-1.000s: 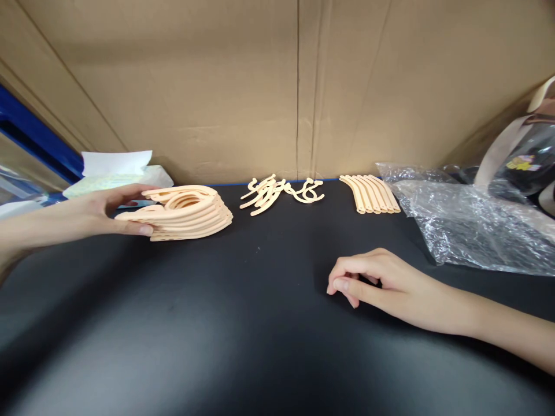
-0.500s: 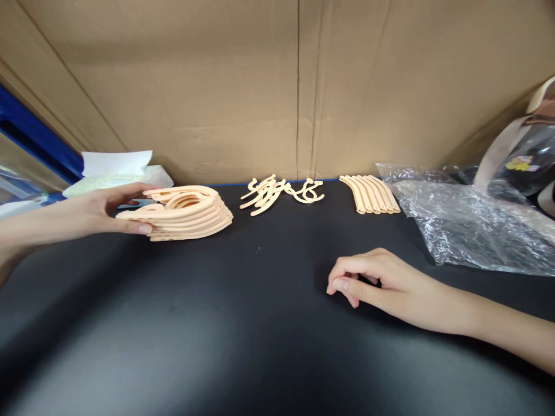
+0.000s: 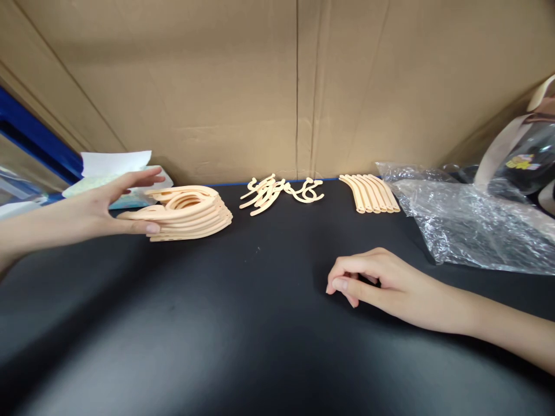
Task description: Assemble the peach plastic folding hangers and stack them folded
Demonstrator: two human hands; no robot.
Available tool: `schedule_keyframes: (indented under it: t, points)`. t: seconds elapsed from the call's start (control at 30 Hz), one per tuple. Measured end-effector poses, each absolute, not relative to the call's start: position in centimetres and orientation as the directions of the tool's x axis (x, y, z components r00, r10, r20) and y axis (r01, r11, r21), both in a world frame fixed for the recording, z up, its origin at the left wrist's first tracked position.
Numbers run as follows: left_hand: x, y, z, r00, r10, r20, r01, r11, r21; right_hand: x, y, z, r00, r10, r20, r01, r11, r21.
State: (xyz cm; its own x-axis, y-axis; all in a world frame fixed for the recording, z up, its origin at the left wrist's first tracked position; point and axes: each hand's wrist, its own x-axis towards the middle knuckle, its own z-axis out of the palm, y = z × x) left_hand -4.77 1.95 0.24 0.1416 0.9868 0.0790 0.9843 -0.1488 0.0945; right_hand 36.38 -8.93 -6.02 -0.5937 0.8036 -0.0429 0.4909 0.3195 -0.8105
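Observation:
At the left, a stack of peach-coloured, curved plastic pieces [image 3: 195, 216] lies on the black table. My left hand [image 3: 115, 199] is at the stack's left end, its fingers raised and apart from the thumb. The thumb lies along the near side of the stack, and the fingers are above it, gripping nothing. My right hand [image 3: 364, 277] rests on the table at the right, fingers curled and thumb against the index finger. Nothing shows in it. Small peach hook-shaped pieces [image 3: 266, 193] lie loose at the back middle. A row of curved peach strips [image 3: 368, 193] lies right of them.
A crumpled clear plastic bag [image 3: 477, 225] covers the table's right side, by a dark transparent bag with a pale strap [image 3: 498, 150]. A tissue pack [image 3: 130, 185] lies behind my left hand. Cardboard [image 3: 225, 86] stands along the back, with a blue frame [image 3: 39, 136] at left.
The fingers of my left hand have lifted off the top of the stack and spread from the thumb. The stack and my right hand have stayed in place.

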Motion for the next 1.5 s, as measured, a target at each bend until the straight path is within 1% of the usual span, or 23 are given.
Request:
schedule_keyframes:
  t: [0.07, 0.13, 0.2, 0.3, 0.4, 0.6, 0.8, 1.1, 1.23, 1.5]
  points:
    - [-3.6, 1.7, 0.6, 0.165, 0.985, 0.056, 0.97, -0.172, 0.171, 36.4, -8.9, -6.0, -0.597, 0.801, -0.043, 0.487, 0.32, -0.813]
    - [-2.2, 1.7, 0.9, 0.21, 0.977, 0.042, 0.96, -0.214, 0.182, 36.4, -8.9, -5.9, -0.598, 0.801, -0.042, 0.486, 0.32, -0.813]
    - [-1.0, 2.1, 1.2, 0.274, 0.962, -0.001, 0.944, -0.269, 0.19, 36.4, -8.9, -5.9, -0.596, 0.802, -0.037, 0.487, 0.325, -0.811]
    - [0.1, 2.8, 1.5, 0.333, 0.938, -0.1, 0.937, -0.318, 0.143, 36.4, -8.9, -5.9, -0.597, 0.801, -0.037, 0.492, 0.33, -0.806]
    - [0.3, 3.1, 1.5, 0.324, 0.933, -0.154, 0.945, -0.31, 0.109, 36.5, -8.8, -6.0, -0.601, 0.798, -0.042, 0.489, 0.326, -0.809]
    - [0.4, 3.0, 1.4, 0.314, 0.937, -0.153, 0.948, -0.303, 0.094, 36.5, -8.9, -6.1, -0.606, 0.795, -0.035, 0.479, 0.329, -0.814]
    - [0.2, 3.1, 1.3, 0.315, 0.938, -0.143, 0.947, -0.3, 0.113, 36.5, -8.8, -6.0, -0.605, 0.796, -0.025, 0.471, 0.333, -0.817]
    - [0.5, 3.1, 1.7, 0.313, 0.937, -0.155, 0.95, -0.305, 0.075, 36.4, -8.9, -5.8, -0.605, 0.796, -0.02, 0.472, 0.338, -0.814]
    - [0.5, 3.3, 1.6, 0.299, 0.938, -0.176, 0.954, -0.289, 0.08, 36.3, -8.8, -5.7, -0.603, 0.798, -0.019, 0.471, 0.337, -0.815]
    - [-0.6, 3.8, 1.5, 0.346, 0.922, -0.172, 0.938, -0.338, 0.076, 36.5, -8.9, -6.0, -0.607, 0.795, -0.009, 0.462, 0.343, -0.818]
